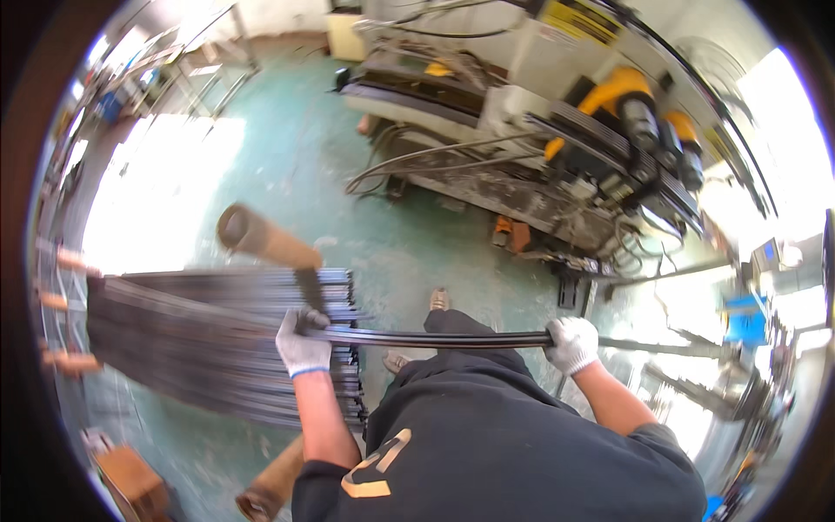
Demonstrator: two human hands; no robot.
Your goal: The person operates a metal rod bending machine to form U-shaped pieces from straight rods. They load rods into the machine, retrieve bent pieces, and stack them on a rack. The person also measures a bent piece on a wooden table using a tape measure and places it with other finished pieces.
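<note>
Long, thin dark metal bars (435,338), seemingly a few side by side, lie across the front of my body. Around them on the left is my left hand (304,341), closed, in a white knit glove with a blue cuff edge. My right hand (572,345), gloved in white too, grips the same bars farther right. Beyond that hand a long dark length runs on to the right; how far it reaches is blurred. Below and beside my left hand is a broad stack of similar dark bars (200,348), their ends lined up toward me.
Cardboard tubes stand at the stack's far side (274,239) and near side (274,478). Ahead is a machine (539,183) with yellow-and-black motors and loose cables. A brown box (135,478) sits at lower left. Blurred equipment (739,391) stands at right, above a green floor (383,235).
</note>
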